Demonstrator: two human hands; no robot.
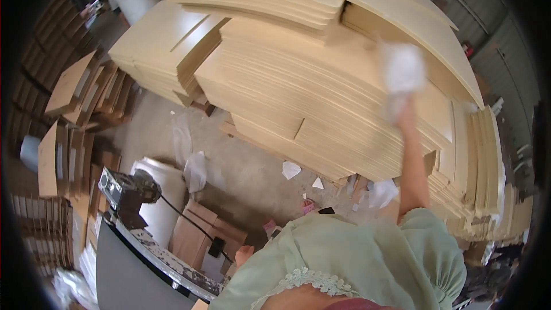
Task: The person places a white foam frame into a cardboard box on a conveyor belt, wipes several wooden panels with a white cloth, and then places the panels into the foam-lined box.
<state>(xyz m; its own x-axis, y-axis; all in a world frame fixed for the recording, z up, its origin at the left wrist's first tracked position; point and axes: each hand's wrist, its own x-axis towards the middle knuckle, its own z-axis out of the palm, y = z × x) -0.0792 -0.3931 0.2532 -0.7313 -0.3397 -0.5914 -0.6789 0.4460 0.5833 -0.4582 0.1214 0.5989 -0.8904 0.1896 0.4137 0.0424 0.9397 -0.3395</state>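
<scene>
cream board edges (287, 92) between right hand (404, 72) and floor (247, 169)

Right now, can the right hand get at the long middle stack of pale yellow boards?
Likely yes: the right hand appears over the right part of the long middle stack, with nothing visible blocking the way. Blur hides whether it touches.

Boards (287, 89) stacked ahead; cartons (68, 90) left; floor (154, 126) between
</scene>
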